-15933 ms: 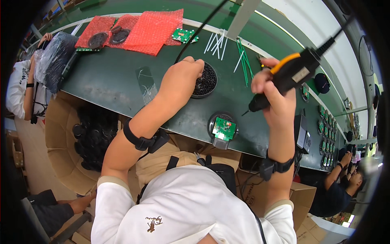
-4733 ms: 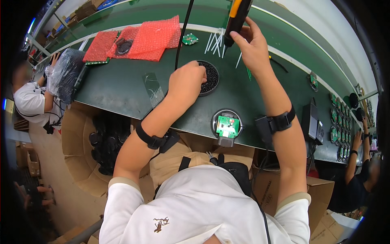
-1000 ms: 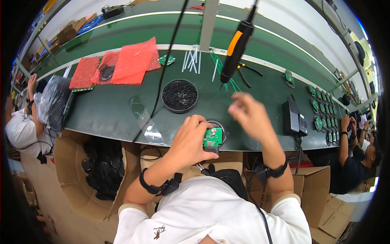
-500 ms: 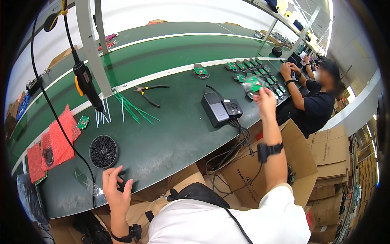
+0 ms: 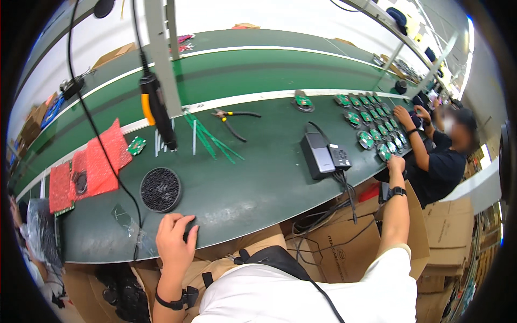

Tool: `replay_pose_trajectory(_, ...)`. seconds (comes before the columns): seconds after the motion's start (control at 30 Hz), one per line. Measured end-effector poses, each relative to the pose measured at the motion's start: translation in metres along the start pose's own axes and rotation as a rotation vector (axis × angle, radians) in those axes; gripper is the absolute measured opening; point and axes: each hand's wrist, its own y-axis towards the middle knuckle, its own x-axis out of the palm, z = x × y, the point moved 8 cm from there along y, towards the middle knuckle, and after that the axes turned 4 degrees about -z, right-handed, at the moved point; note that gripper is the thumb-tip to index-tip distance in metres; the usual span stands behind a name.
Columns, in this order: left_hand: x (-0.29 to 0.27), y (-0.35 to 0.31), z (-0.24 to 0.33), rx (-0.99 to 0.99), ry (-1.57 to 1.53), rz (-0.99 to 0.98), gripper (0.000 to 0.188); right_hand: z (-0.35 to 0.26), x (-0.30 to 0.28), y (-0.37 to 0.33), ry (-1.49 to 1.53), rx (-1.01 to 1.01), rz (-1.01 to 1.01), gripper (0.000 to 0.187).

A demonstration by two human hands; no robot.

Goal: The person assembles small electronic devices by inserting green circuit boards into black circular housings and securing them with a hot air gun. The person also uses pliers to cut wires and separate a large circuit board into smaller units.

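Observation:
My left hand point(image 5: 175, 239) rests at the green table's point(image 5: 258, 183) front edge, fingers curled over a small dark round holder point(image 5: 187, 235) that is mostly hidden. My right arm stretches far to the right. My right hand point(image 5: 396, 163) has its fingers curled beside the nearest round green circuit board point(image 5: 384, 153) at the end of several rows of such boards point(image 5: 371, 121). Whether it holds that board is unclear. An orange and black powered screwdriver point(image 5: 156, 107) hangs on its cable above the table, away from both hands.
A black dish of screws point(image 5: 160, 189), a clear bag point(image 5: 126, 218), red bubble bags point(image 5: 99, 164), green cable ties point(image 5: 212, 141), pliers point(image 5: 234, 121) and a black power box point(image 5: 323, 155) lie on the table. A co-worker point(image 5: 444, 161) handles boards at the right. Cardboard boxes point(image 5: 334, 253) stand below.
My view has swung right. My right arm has reached further out to the rows of round boards. My left hand has stayed on the holder at the table edge.

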Motion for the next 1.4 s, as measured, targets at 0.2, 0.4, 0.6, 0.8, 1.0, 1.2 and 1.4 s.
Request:
replay_pose_trajectory(0.2, -0.005, -0.002, 0.001, 0.036, 0.040, 0.043, 0.023, -0.140, 0.034, -0.094, -0.223, -0.557, -0.016, 0.031)
replay_pose_trajectory(0.4, -0.015, -0.016, -0.010, 0.073, 0.028, 0.109, 0.021, -0.286, 0.098, -0.339, 0.228, -0.791, -0.777, 0.024)
replay_pose_trajectory(0.6, -0.042, -0.037, -0.036, -0.055, -0.453, 0.159, 0.015, -0.280, 0.088, -0.567, 0.108, -0.897, -1.207, 0.015)
replay_pose_trajectory(0.8, -0.113, -0.092, -0.082, -0.331, -0.556, 0.412, 0.011, -0.235, 0.127, -0.691, 0.135, -0.949, -1.527, 0.007)
replay_pose_trajectory(1.0, -0.214, -0.174, -0.148, -0.590, -0.485, 0.703, 0.010, -0.223, 0.122, -0.728, 0.095, -1.350, -1.292, 0.003)
replay_pose_trajectory(1.2, -0.318, -0.208, -0.189, -0.684, -0.252, 0.788, 0.012, -0.222, 0.123, -0.742, 0.080, -1.426, -1.210, 0.005)
replay_pose_trajectory(1.4, -0.306, -0.037, -0.251, -0.475, 0.287, 0.533, 0.019, -0.220, 0.119, -0.744, 0.051, -1.474, -1.106, 0.010)
